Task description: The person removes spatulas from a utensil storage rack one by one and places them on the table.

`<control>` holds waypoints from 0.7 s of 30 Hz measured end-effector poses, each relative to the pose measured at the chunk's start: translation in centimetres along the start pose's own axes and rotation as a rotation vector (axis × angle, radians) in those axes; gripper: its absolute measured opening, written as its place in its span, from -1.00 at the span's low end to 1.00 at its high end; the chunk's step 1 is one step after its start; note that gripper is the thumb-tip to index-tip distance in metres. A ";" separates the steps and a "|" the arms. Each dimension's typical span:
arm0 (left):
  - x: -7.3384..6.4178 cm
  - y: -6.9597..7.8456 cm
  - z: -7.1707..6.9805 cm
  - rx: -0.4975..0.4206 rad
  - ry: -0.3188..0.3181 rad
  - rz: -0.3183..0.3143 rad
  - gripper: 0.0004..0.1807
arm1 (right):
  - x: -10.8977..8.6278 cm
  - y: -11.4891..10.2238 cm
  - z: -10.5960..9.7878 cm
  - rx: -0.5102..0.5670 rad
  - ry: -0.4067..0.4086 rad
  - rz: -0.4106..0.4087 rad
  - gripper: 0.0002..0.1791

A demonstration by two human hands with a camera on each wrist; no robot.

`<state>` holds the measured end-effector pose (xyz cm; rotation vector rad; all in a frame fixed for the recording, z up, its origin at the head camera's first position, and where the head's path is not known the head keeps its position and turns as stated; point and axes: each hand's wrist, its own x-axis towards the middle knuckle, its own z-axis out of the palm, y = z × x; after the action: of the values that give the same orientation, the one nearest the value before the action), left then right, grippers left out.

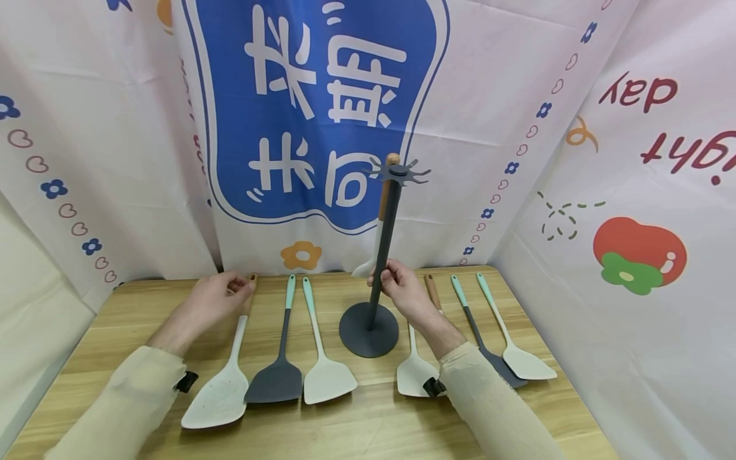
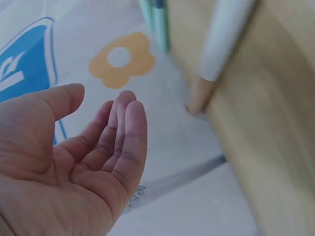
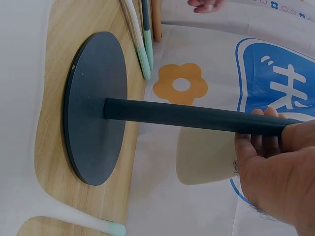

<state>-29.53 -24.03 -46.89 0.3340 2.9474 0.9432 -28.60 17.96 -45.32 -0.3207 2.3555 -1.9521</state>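
Near the middle of the table a dark grey utensil stand (image 1: pixel 384 255) with a round base and a hooked top stands upright. My right hand (image 1: pixel 405 291) grips its pole; the right wrist view shows the fingers (image 3: pixel 266 142) curled round it. Behind the pole hangs a spatula (image 1: pixel 381 211) with a wooden handle, its pale blade (image 3: pixel 204 160) free of the table. My left hand (image 1: pixel 215 297) hovers by the wooden handle of a white spatula (image 1: pixel 221 396) lying at the left. In the left wrist view that hand's fingers (image 2: pixel 134 123) are loosely bent, apart from the handle (image 2: pixel 199 96).
Left of the base lie a grey spatula (image 1: pixel 276 380) and a cream one (image 1: pixel 329 380), both with mint handles. Several more, including a white one (image 1: pixel 414 370) and a cream one (image 1: pixel 526 363), lie on the right. A printed curtain (image 1: pixel 471 70) hangs behind the table (image 1: pixel 368 428).
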 end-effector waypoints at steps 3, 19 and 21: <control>0.3 1.4 -0.1 -0.015 0.009 0.014 -0.52 | 0.0 0.0 0.0 -0.004 0.001 0.002 -0.64; 2.1 8.0 0.3 -0.092 0.070 0.080 -0.59 | -0.1 0.0 -0.1 -0.018 -0.012 -0.012 -0.60; 2.3 8.8 0.4 -0.099 0.075 0.085 -0.58 | -0.1 -0.1 -0.1 -0.017 -0.012 -0.011 -0.60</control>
<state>-30.07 -16.32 -42.01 0.4317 2.9608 1.1309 -28.52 18.10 -45.26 -0.3458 2.3695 -1.9302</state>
